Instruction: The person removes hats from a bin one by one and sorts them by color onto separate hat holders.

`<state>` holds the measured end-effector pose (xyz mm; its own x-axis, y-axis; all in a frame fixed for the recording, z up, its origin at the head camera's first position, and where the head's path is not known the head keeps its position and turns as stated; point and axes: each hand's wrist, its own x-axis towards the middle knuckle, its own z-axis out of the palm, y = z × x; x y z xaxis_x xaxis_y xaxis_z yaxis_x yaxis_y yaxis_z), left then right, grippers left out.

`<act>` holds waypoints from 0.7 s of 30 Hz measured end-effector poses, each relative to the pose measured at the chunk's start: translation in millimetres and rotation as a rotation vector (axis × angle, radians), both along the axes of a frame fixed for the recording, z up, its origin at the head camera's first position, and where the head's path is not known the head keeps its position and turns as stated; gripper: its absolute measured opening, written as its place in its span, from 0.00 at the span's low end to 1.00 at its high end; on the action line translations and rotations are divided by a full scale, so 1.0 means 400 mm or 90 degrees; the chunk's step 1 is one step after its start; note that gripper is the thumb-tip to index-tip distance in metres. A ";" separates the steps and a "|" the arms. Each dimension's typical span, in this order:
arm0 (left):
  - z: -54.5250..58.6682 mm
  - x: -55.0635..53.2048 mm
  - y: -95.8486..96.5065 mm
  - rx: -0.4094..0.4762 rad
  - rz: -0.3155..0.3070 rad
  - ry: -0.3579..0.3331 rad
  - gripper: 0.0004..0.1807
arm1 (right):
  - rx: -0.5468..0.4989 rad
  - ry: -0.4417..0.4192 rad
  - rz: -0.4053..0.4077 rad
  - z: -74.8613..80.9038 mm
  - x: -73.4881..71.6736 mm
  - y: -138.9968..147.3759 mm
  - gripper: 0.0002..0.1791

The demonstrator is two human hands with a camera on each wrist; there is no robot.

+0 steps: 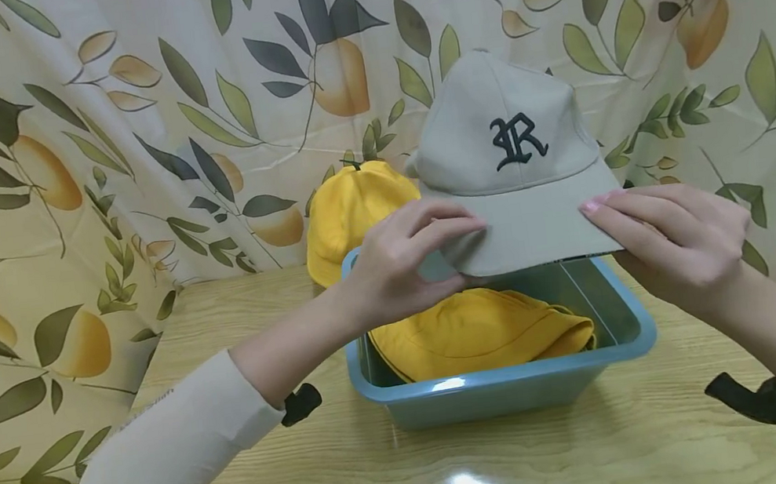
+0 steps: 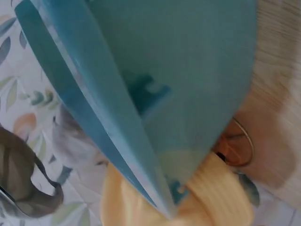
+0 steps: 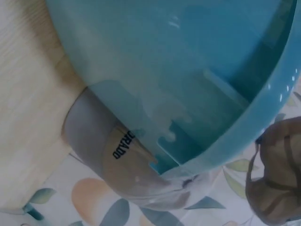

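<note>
A light grey baseball cap with a dark letter R on its front is held up over a blue plastic basin. My left hand grips the left side of its brim, thumb below. At the brim's right edge, my right hand pinches it with the fingers on top. Inside the basin lies a folded yellow hat. Both wrist views catch part of the held cap near an edge, the left at the strap end, but neither shows my fingers.
Behind the basin's left side stands a yellow cap with a small dark loop on top. The right wrist view shows a grey and tan cap with dark lettering behind the basin. A leaf-and-fruit curtain backs the wooden table.
</note>
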<state>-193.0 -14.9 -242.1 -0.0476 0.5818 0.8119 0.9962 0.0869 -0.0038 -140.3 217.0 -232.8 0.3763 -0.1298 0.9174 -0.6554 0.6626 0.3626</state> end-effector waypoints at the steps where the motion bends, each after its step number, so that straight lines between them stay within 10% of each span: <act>1: 0.000 0.001 0.008 0.001 0.026 0.012 0.21 | 0.001 -0.009 -0.002 0.001 -0.002 0.003 0.09; 13: 0.027 -0.067 0.090 0.117 0.174 0.160 0.08 | 0.022 -0.232 -0.184 0.010 -0.044 0.103 0.05; 21: 0.049 -0.146 0.141 0.159 0.227 0.217 0.04 | 0.022 -0.171 -0.194 0.040 -0.124 0.114 0.09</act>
